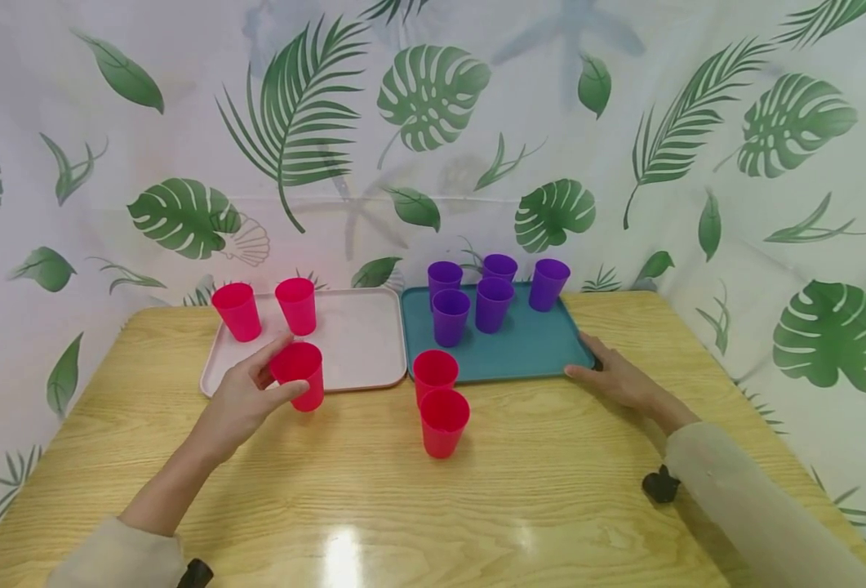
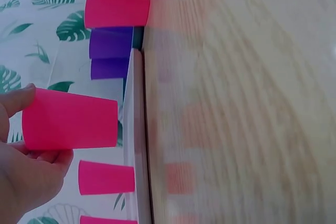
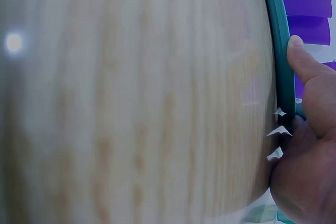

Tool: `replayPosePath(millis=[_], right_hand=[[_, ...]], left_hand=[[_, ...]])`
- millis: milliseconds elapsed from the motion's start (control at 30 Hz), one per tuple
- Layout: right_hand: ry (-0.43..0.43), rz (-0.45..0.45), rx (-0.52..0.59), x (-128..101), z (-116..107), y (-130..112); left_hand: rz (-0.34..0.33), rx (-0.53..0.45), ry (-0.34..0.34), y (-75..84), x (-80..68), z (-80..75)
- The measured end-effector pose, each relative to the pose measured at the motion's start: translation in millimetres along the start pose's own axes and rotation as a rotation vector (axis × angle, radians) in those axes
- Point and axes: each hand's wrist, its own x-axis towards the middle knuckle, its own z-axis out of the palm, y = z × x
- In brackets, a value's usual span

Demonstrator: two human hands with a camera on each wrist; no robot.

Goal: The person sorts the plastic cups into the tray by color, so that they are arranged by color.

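My left hand [image 1: 245, 400] holds a red plastic cup [image 1: 306, 377] upright, thumb on one side and fingers on the other. That cup overlaps the front edge of the white tray [image 1: 359, 359] in the head view; the left wrist view shows its base [image 2: 107, 124] a little above the tray's level. Two more red cups, one at the left [image 1: 237, 314] and one beside it [image 1: 296, 309], stand on the white tray. At the teal tray's [image 1: 521, 355] front right corner, my right hand [image 1: 616, 377] grips the rim, with the thumb [image 3: 302, 59] along its front edge.
Several purple cups [image 1: 493, 306] stand on the teal tray's back and left part. Two red cups, one behind [image 1: 435, 371] and one in front [image 1: 444, 425], stand close together on the wooden table [image 1: 374, 506] before it. A leaf-printed cloth [image 1: 433, 188] hangs behind.
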Motion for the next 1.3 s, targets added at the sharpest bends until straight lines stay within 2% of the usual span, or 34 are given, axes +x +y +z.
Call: replayPosePath(millis=[100, 300, 467, 733, 833, 1033, 1300], right_hand=[[0.006, -0.001, 0.007, -2.3, 0.5, -2.8], [0.005, -0.015, -0.009, -4.5, 0.3, -7.4], [0.017, -0.028, 0.001, -4.6, 0.4, -5.4], [0.018, -0.017, -0.008, -8.3, 0.6, -11.4], [0.016, -0.015, -0.003, -8.1, 0.5, -10.8], [0.026, -0.006, 0.002, -9.1, 2.1, -10.3], [0.010, 0.003, 0.012, -9.7, 1.0, -13.6]], left_hand=[[-0.008, 0.005, 0.020, -3.2, 3.2, -8.6], [-0.086, 0.060, 0.074, -2.8, 5.1, -23.6], [-0.124, 0.082, 0.126, -4.7, 9.2, -35.9], [-0.185, 0.125, 0.289, -14.2, 16.5, -52.2], [-0.201, 0.131, 0.330, -16.2, 19.3, -55.9], [-0.228, 0.129, 0.373, -19.3, 26.0, -60.8], [-0.276, 0.052, 0.403, -25.2, 34.2, -64.2]])
